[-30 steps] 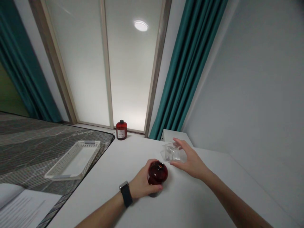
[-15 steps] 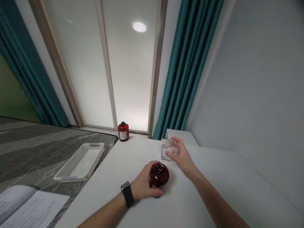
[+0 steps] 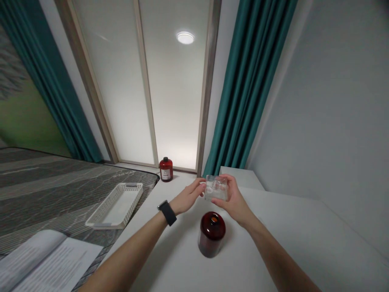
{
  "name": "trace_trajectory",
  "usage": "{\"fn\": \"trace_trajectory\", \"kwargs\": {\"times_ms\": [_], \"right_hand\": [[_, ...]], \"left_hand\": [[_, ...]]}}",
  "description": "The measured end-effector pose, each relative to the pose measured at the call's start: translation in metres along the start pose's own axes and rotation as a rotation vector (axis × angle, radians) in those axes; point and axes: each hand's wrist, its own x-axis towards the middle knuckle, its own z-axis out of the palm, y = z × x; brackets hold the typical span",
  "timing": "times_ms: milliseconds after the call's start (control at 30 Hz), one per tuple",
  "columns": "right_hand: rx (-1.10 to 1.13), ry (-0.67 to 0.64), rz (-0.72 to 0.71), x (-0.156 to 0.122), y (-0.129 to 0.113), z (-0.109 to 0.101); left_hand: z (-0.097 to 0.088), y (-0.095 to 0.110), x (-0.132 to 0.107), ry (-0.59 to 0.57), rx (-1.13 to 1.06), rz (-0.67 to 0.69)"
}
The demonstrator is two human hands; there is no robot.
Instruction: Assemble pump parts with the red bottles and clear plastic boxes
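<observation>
A square clear glass bottle [image 3: 216, 189] is held above the white table by my right hand [image 3: 232, 199], with fingers behind its right side and thumb at the front. At the bottle's left edge is my left hand [image 3: 190, 197], which wears a black-strapped watch [image 3: 167, 212]. Its fingers are stretched out towards the glass; whether they touch it is hard to tell. Closer to me, a dark red glass bottle [image 3: 212, 235] stands upright with its mouth uncapped and no hand on it.
Another red bottle [image 3: 166, 170], with a black cap and white label, stands at the table's far left corner. On the grey bed surface to the left lie a white plastic basket [image 3: 105, 225] and an open book [image 3: 75, 255]. A white cabinet [image 3: 241, 178] stands behind the table [image 3: 170, 263].
My left hand has let go of the dark red bottle and moved forward to the clear bottle. My right hand has raised and tilted the clear bottle. The view has turned slightly left.
</observation>
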Motion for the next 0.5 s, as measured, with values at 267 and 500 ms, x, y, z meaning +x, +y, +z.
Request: {"fn": "trace_trajectory", "kwargs": {"times_ms": [267,500], "right_hand": [[-0.134,-0.034,-0.013,-0.004,0.007,-0.005],[-0.187,-0.029,-0.019,-0.015,0.002,-0.023]], "left_hand": [[0.014,-0.002,0.003,0.013,-0.283,-0.030],[0.011,-0.008,-0.003,0.084,-0.302,0.053]]}}
